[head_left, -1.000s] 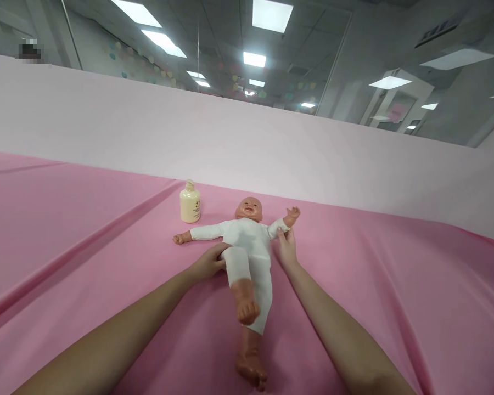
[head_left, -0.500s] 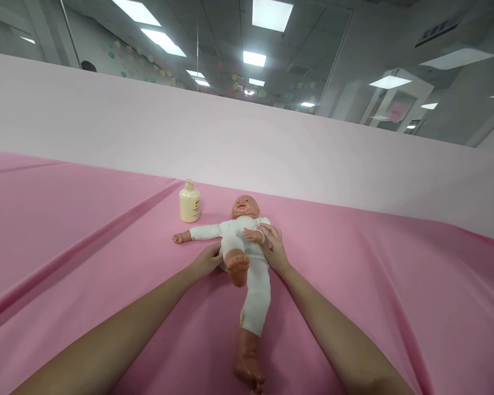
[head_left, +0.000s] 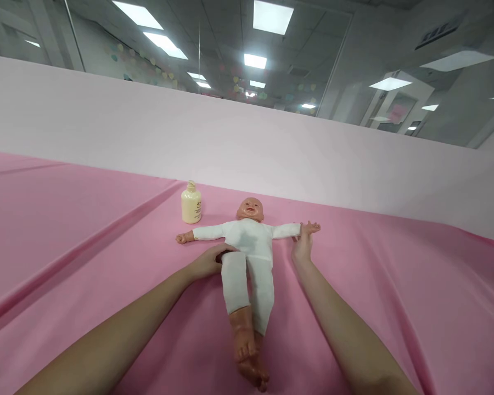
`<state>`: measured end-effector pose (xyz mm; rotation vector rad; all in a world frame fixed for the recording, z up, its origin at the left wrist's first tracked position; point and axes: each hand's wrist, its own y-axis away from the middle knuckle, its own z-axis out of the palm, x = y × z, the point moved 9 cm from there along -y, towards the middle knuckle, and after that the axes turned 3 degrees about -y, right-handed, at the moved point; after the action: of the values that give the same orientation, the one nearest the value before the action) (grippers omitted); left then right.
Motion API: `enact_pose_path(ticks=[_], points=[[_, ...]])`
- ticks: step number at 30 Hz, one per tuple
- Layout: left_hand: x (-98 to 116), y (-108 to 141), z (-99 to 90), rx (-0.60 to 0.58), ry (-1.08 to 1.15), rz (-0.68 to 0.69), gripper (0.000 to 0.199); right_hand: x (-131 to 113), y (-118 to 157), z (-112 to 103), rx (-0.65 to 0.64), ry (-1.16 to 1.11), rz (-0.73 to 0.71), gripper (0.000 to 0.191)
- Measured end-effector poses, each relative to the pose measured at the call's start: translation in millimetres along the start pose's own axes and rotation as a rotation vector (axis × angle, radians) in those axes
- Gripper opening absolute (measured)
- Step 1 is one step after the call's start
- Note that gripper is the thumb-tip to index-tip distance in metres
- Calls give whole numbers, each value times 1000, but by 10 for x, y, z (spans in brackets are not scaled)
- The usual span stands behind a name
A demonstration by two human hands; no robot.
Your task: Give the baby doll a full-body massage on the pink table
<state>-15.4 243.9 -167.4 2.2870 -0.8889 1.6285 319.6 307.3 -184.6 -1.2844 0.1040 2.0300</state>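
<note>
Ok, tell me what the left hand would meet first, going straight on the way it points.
The doll, at its white-clothed hip: the left hand appears to touch it there, though how far the fingers reach under it is hard to tell.

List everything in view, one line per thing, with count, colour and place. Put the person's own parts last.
baby doll: 1, white body, brownish head, hands and feet, face up at centre
pump bottle: 1, pale yellow, upright left of the doll's head
sheet: 1, pink, under doll and bottle
wall: 1, white, behind the sheet
glass: pane count unclear, clear, above the wall
ceiling lights: several, white, visible in the glass
small decorations: many, mostly teal and yellow, upper left to centre
left hand: 1, bare, touching the doll's right hip
right hand: 1, bare, holding the doll's left wrist
</note>
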Motion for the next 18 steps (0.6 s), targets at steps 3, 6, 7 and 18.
enact_pose_path(ticks=[3, 6, 7, 18], points=[[-81, -28, -45, 20, 80, 17, 43, 50, -196, -271, 114, -94, 33, 38], [-253, -84, -126, 91, 178, 9, 35, 95, -307, -421, 147, -158, 43, 38], [-325, -102, -166, 127, 216, -2, 34, 122, -323, -439, 145, -174, 63, 39], [-616, -106, -384, 365, 424, -121, 19, 327, -252, -217, -17, -223, 207, 34]])
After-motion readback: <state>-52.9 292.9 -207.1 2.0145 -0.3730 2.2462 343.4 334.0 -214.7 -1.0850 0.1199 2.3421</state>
